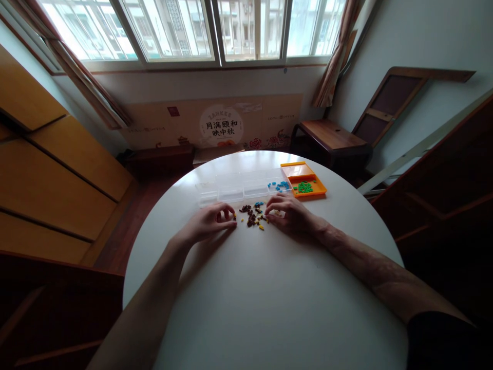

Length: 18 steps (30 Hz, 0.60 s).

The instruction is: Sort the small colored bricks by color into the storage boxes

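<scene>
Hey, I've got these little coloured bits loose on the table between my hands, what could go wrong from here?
1. The loose pieces lie on the smooth round table between your left hand and right hand. A sweep of either hand could scatter them, perhaps off the edge.
2. The clear box just behind them appears open, so flicked pieces might land among the blue pieces in it.

Setting: domestic room. Evidence: round white table (269, 308), wide window (192, 31) with curtains (335, 56), wooden cabinets (50, 180) at left, low wooden bench (331, 134), printed cardboard panel (215, 123) standing against the wall under the sill.
</scene>
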Each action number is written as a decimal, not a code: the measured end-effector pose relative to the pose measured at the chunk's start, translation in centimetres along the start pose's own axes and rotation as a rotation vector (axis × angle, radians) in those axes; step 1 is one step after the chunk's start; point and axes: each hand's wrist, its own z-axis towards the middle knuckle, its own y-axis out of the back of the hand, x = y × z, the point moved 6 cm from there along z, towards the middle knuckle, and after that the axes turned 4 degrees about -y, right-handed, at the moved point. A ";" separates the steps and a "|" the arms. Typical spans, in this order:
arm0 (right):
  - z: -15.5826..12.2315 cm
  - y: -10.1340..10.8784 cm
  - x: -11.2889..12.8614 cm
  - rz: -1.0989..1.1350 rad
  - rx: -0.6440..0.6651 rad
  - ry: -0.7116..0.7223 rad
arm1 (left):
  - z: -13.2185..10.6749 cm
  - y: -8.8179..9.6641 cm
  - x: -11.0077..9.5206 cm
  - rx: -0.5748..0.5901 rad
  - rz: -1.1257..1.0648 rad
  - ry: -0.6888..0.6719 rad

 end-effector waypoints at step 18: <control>0.1 -0.4 -0.4 -0.048 -0.040 0.044 | 0.9 -3.1 -2.8 -0.169 0.167 -0.133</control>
